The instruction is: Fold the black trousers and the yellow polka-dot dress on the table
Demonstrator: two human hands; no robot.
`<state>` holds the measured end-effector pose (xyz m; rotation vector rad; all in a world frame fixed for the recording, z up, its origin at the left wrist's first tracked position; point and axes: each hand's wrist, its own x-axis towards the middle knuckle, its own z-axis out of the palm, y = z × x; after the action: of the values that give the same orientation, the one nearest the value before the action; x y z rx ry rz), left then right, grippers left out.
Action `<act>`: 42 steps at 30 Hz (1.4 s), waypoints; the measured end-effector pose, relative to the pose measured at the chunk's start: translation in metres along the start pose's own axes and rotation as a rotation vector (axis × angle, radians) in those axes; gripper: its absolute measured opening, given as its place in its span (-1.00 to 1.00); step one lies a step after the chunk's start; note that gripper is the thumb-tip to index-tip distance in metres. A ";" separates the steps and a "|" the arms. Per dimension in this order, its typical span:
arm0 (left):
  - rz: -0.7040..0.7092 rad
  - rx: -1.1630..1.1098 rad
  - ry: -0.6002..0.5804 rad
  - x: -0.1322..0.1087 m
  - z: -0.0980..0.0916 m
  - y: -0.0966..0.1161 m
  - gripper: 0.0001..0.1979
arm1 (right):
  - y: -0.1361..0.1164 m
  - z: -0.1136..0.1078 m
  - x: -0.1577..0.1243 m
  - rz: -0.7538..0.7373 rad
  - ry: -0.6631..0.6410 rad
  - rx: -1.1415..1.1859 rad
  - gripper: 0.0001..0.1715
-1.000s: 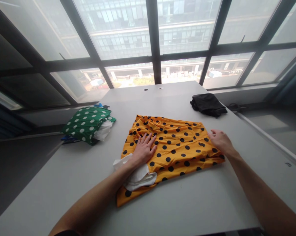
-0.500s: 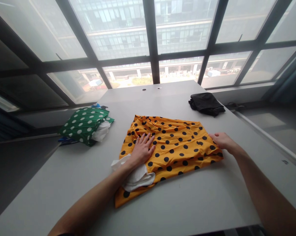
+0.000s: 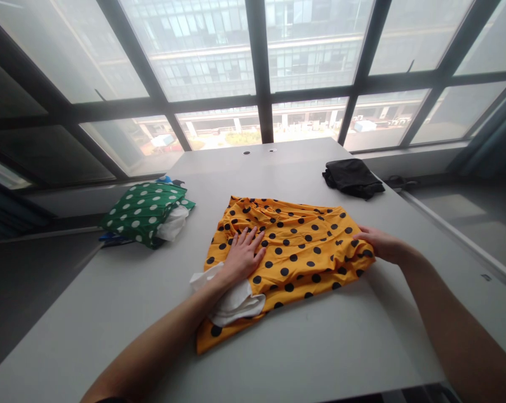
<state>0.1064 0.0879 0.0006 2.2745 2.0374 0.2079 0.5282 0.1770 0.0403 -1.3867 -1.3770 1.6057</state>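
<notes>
An orange cloth with black dots [image 3: 295, 257] lies folded and wrinkled on the white table [image 3: 320, 341]. My left hand [image 3: 244, 254] rests flat on its left part, fingers spread. Beneath that wrist, a white cloth piece [image 3: 236, 302] lies over the orange fabric's lower left. At the right edge, my right hand [image 3: 379, 244] is closed on the orange cloth, which bunches up by the fingers; the thumb shows on top and the other fingers are partly hidden.
A green cloth with white dots [image 3: 146, 212] is heaped at the table's left edge, with white and blue fabric by it. Folded black cloth [image 3: 351, 176] lies at the back right. Large windows stand behind the table.
My right hand has shifted slightly, and the cloth's right edge is drawn a little inward and more bunched. My left hand has stayed in place.
</notes>
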 end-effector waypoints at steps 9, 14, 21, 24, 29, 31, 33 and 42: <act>-0.045 -0.001 -0.119 0.009 -0.018 0.015 -0.26 | -0.014 0.017 -0.007 0.007 -0.108 0.128 -0.41; 0.024 -0.074 -0.190 0.034 -0.024 0.063 -0.13 | -0.021 0.026 -0.013 -0.063 -0.067 0.115 -0.48; -0.007 -0.107 -0.069 0.069 0.017 0.102 -0.10 | -0.030 0.032 -0.021 -0.119 -0.126 0.123 -0.29; 0.022 -0.115 -0.006 0.073 0.026 0.099 -0.14 | -0.035 0.038 -0.021 -0.122 -0.160 0.148 -0.24; 0.047 -0.165 -0.011 0.066 0.017 0.100 -0.18 | -0.046 0.047 -0.020 -0.125 -0.194 0.183 -0.19; 0.089 -0.182 -0.031 0.056 0.015 0.105 -0.20 | -0.050 0.050 -0.019 -0.127 -0.205 0.211 -0.18; 0.144 -0.188 -0.044 0.043 0.017 0.111 -0.21 | -0.054 0.054 -0.020 -0.134 -0.212 0.243 -0.18; 0.167 -0.183 -0.073 0.025 0.021 0.120 -0.19 | -0.078 0.080 -0.026 -0.183 -0.207 0.192 -0.25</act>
<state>0.2304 0.1002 -0.0010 2.3014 1.7186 0.3039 0.4451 0.1503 0.1154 -0.9773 -1.3806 1.7436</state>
